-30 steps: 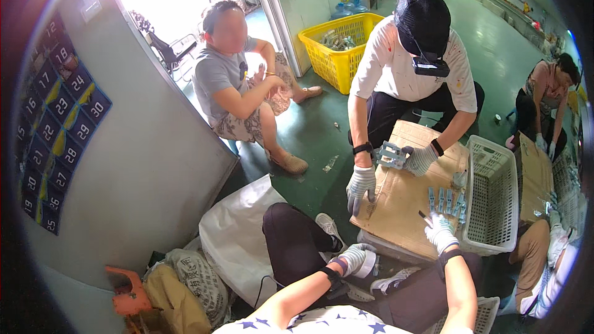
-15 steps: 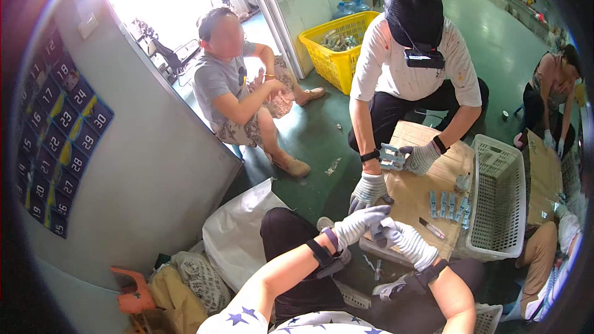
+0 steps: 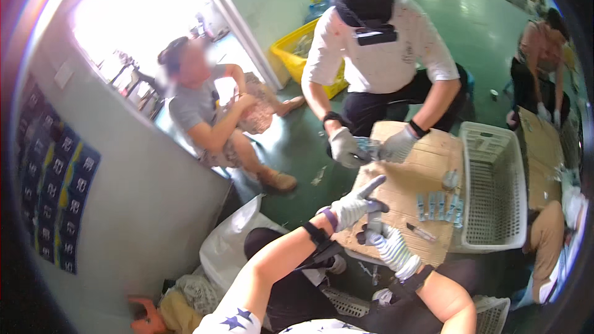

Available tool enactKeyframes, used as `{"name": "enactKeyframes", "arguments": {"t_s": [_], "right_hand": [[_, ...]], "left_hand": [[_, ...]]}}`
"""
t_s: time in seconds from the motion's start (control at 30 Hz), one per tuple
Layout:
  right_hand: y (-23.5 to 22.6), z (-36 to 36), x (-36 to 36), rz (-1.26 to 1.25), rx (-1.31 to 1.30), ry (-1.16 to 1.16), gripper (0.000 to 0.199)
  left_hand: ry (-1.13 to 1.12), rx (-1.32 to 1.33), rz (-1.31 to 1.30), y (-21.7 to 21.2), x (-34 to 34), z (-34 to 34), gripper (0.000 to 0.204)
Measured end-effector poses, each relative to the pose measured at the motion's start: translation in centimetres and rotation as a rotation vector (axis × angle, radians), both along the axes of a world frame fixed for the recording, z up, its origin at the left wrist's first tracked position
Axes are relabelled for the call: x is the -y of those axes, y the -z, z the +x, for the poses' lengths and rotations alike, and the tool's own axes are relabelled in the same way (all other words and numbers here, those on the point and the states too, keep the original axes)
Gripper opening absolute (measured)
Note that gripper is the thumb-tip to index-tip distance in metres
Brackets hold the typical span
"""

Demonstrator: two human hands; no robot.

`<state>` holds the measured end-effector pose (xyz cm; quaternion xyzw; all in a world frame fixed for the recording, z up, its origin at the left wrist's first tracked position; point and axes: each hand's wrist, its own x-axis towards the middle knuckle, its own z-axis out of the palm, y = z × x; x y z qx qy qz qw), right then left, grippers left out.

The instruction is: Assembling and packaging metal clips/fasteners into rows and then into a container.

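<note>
My left hand (image 3: 354, 206), in a striped knit glove with grey-coated fingers, is held over the near edge of the cardboard-topped work surface (image 3: 396, 192). Its fingers are stretched out and spread, with nothing visible in them. Just below it is my right hand (image 3: 391, 244), gloved alike, its fingers pointing up toward the left hand's fingers and apparently touching them. I see no object between the two hands. Right of them on the cardboard lie a utility knife (image 3: 421, 232) and a row of several small blue clip-like pieces (image 3: 440, 206).
Across the cardboard, a co-worker in gloves (image 3: 396, 146) holds pale blue parts (image 3: 368, 146). A white plastic crate (image 3: 495, 185) stands at the right, a yellow basket (image 3: 288, 55) behind. Another person (image 3: 198, 99) sits by the doorway; a white sack (image 3: 226, 232) lies at left.
My hands have gone from being clasped together to fingers spread, the left index stretched out. The co-worker's hands have drawn together around the blue parts. The whole view has shifted.
</note>
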<state>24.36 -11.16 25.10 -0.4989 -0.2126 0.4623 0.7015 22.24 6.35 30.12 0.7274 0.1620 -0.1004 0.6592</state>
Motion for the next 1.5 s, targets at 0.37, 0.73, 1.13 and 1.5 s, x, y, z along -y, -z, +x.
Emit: {"name": "enactKeyframes", "arguments": {"t_s": [0.37, 0.73, 1.13, 1.5], "right_hand": [[11.5, -6.1, -2.9, 0.374, -0.261, 0.019, 0.03], [-0.7, -9.4, 2.5, 0.161, -0.086, -0.279, 0.029], [-3.5, -8.8, 2.5, 0.019, -0.126, -0.227, 0.019], [-3.8, -8.6, 2.4, 0.004, -0.146, -0.256, 0.021]], "left_hand": [[-0.328, 0.284, -0.179, 8.3, -2.3, 5.1, 0.078], [-0.405, -0.01, 0.389, -0.2, -6.9, 8.5, 0.028], [-0.539, -0.051, -0.111, 4.2, -10.0, 10.2, 0.069], [-0.465, -0.136, -0.099, 3.0, -10.2, 10.4, 0.078]]}}
